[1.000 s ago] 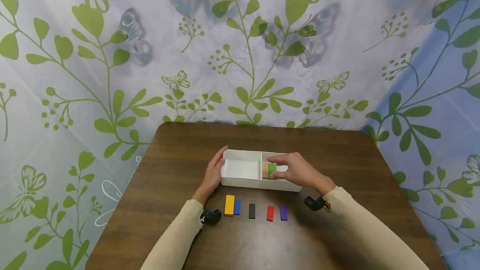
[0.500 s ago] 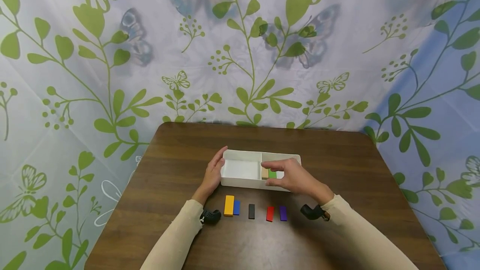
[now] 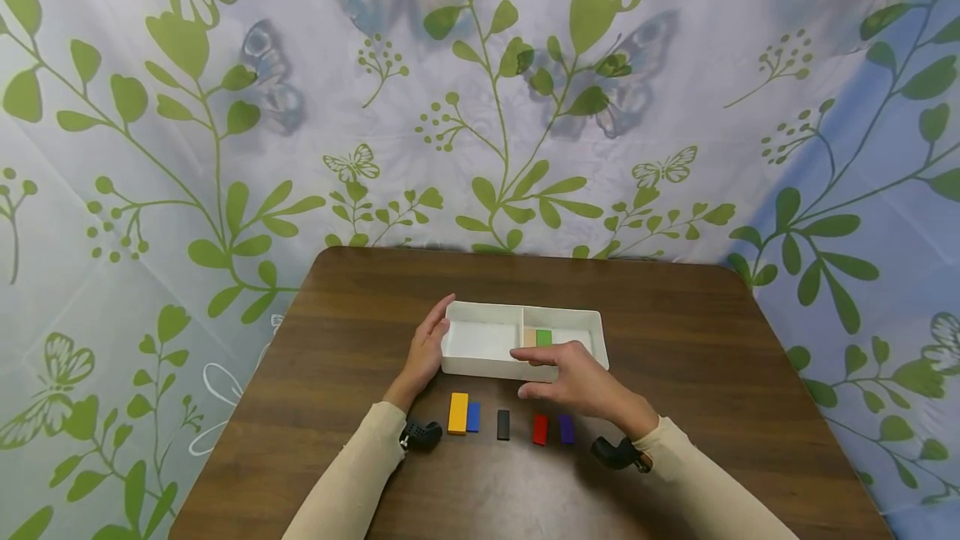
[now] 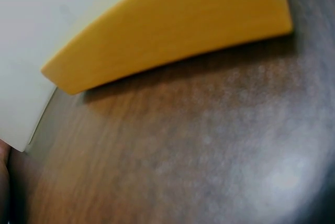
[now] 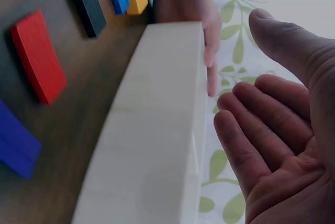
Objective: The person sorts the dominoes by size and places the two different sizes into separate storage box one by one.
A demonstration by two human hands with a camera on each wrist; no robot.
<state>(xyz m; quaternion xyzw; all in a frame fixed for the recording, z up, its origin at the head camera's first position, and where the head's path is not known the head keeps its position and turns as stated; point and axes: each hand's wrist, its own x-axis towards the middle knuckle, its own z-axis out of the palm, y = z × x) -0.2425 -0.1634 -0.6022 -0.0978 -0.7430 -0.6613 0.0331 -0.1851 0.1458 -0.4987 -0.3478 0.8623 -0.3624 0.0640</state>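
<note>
Rested a straight-fingered left hand [image 3: 426, 352] against the left end of a white, rectangular, divided box [image 3: 480, 366]; held a relaxed, uncurled right hand [image 3: 576, 377] near its front wall.

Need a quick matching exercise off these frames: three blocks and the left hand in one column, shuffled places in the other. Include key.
1. green block
2. yellow block
3. red block
4. left hand

A. between the black block and the purple block
B. at the left end of the box
C. inside the box, beside the tan block
D. beside the blue block

Pairs: 1-C, 2-D, 3-A, 4-B
</note>
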